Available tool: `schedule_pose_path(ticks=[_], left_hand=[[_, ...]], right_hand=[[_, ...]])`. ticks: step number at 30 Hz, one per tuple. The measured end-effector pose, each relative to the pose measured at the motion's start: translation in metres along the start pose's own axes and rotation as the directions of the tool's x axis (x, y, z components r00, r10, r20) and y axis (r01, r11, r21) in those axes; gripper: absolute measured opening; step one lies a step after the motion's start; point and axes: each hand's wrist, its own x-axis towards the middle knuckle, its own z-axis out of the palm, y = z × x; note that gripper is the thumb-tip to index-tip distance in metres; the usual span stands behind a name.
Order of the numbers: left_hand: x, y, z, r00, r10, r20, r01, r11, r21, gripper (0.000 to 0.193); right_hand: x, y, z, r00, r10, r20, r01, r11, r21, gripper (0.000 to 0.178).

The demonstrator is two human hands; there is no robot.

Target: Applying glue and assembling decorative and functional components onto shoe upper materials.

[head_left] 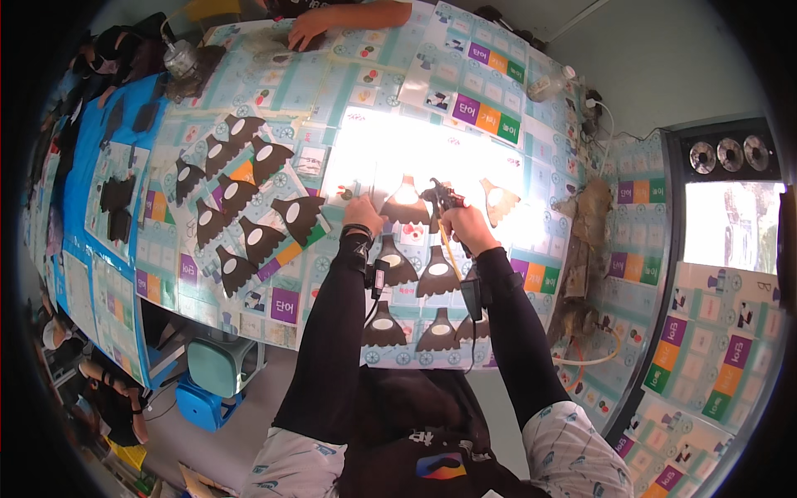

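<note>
My right hand (470,229) is wrapped round a black spray gun (440,197) with a thin yellow hose running down from it. The gun's nozzle is by a dark brown scalloped piece with a pale oval middle (404,199). Beside that piece, on its left, my left hand (365,214) is closed, its fingertips in the glare; what they hold, if anything, I cannot make out. Another scalloped piece (501,202) lies right of the gun, washed pale by light. Several more, like the scalloped piece (437,274), lie in rows nearer me.
Left of my hands, several scalloped pieces rest on a tilted printed sheet (286,187). A clear jar (552,83) stands at the far right of the table. Across the table is another person's hand (309,26). A stool (222,365) stands at lower left.
</note>
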Motion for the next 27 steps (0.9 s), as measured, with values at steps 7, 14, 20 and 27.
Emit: schedule_pose_path(ticks=[7,14,20,27], left_hand=[[-0.001,0.003,0.002,1.000,-0.019,0.012,0.019,1.000,-0.005,0.040],[-0.002,0.007,-0.002,1.000,-0.006,0.019,0.006,1.000,-0.001,0.042],[-0.002,0.002,0.000,1.000,0.004,-0.013,-0.004,1.000,-0.001,0.041],[0.001,-0.001,0.002,1.000,0.009,0.007,-0.009,1.000,-0.027,0.040]], right_hand=[[-0.003,0.002,-0.001,0.999,0.050,-0.001,-0.050,0.994,-0.101,0.019],[-0.001,-0.006,0.009,0.928,0.371,-0.022,-0.318,0.822,0.472,0.017],[0.005,-0.020,0.017,0.939,0.335,-0.075,-0.273,0.861,0.428,0.021],[0.006,-0.020,0.022,0.958,0.284,0.033,-0.256,0.802,0.540,0.016]])
